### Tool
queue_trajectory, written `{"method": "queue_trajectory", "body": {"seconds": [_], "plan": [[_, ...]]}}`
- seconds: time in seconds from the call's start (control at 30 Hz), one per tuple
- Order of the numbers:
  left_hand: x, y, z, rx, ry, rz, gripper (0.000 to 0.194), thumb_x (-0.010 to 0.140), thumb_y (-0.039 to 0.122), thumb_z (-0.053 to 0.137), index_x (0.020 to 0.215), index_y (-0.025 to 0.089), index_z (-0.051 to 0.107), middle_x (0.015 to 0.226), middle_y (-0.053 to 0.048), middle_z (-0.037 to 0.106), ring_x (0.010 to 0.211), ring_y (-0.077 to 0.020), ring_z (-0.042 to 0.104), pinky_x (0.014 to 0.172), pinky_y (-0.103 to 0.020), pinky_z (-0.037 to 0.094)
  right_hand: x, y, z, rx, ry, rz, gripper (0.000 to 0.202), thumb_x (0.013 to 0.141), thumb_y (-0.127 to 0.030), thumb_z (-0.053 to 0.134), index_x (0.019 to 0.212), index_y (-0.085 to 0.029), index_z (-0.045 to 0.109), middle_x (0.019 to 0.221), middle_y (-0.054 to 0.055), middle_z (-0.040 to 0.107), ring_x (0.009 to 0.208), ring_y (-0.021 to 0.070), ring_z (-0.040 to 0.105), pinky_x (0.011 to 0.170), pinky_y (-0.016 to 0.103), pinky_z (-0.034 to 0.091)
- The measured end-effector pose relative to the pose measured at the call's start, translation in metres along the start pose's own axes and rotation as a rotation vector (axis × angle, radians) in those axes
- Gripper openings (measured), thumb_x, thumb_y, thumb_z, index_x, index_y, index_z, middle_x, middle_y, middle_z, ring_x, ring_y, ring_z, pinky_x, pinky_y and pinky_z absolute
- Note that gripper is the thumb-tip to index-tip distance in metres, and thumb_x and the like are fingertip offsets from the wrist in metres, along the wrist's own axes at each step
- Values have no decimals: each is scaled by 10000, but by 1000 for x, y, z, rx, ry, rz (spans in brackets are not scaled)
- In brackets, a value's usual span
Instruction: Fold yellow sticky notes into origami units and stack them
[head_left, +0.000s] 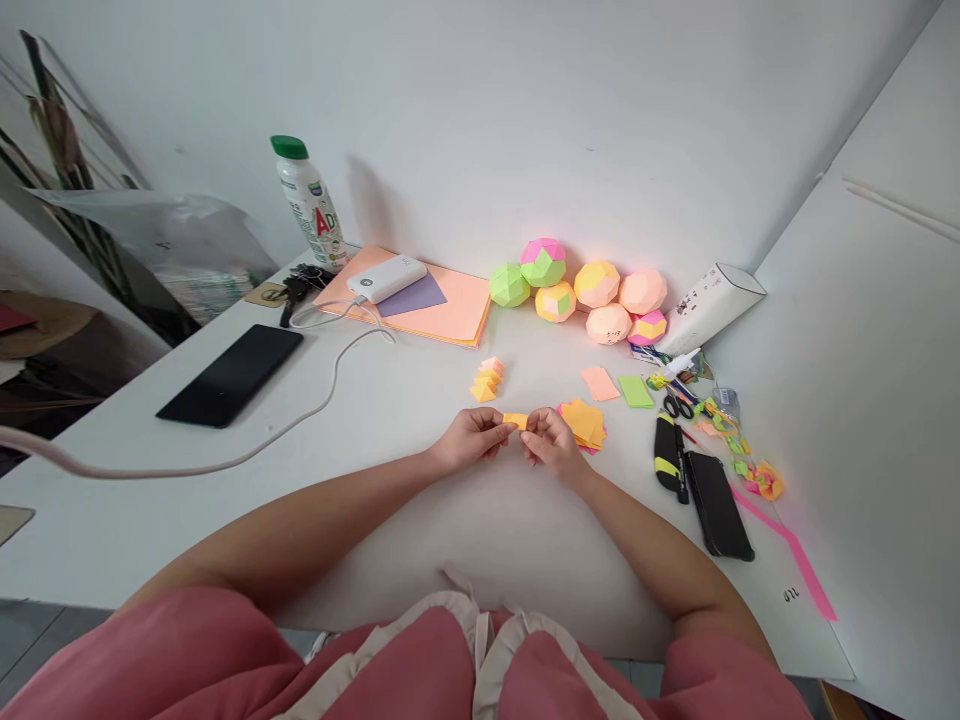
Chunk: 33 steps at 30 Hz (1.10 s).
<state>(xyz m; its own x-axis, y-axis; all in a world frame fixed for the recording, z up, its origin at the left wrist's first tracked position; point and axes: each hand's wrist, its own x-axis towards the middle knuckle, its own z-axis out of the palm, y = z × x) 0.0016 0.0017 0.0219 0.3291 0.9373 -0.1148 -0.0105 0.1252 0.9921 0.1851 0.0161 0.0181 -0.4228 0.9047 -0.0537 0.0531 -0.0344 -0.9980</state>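
Between my two hands is a small folded orange-yellow paper (515,421). My left hand (471,438) pinches its left end, and my right hand (551,440) pinches its right end. Just beyond my left hand lies a short row of folded orange and peach paper pieces (487,380). A loose stack of orange-yellow paper squares (584,425), with pink showing at its edge, rests right beside my right hand. Farther back are a peach paper piece (600,384) and a green one (636,391).
Several faceted paper balls (597,284) line the wall. On the right lie scissors (678,406), a cutter (667,452) and a black case (718,505). To the left are a phone (231,376), a cable, a power bank (387,278) and a bottle (311,205).
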Motion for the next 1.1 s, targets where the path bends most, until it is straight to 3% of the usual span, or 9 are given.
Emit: {"method": "queue_trajectory", "body": {"seconds": [0.27,0.67,0.97,1.1], "plan": [[-1,3,0,-58,-58,21,382,772,528,516,784,149,555,710,-8,565,494,-70,472,471,-211,348,1,8,-1,-17,13,-91,239,751,-384,618,805,-200,475,727,-13,573,484,83,527,414,227,439],[-1,3,1,-89,-57,12,349,781,452,538,956,152,580,744,-2,547,500,-66,453,487,-225,342,-4,5,5,-189,19,-166,89,779,-275,563,812,-193,548,829,16,555,539,88,559,421,230,474],[-3,7,2,-39,-55,8,319,770,324,525,1024,133,555,694,4,531,492,-66,395,477,-219,327,-2,9,6,-198,52,-154,88,752,-242,568,826,-198,548,814,10,569,556,100,577,401,214,474],[-3,8,2,-42,-67,8,316,765,292,512,1038,136,544,698,9,526,485,-63,383,474,-219,321,-3,9,7,-210,53,-100,144,757,-254,564,892,-207,544,666,-18,565,556,112,575,421,211,474]]}}
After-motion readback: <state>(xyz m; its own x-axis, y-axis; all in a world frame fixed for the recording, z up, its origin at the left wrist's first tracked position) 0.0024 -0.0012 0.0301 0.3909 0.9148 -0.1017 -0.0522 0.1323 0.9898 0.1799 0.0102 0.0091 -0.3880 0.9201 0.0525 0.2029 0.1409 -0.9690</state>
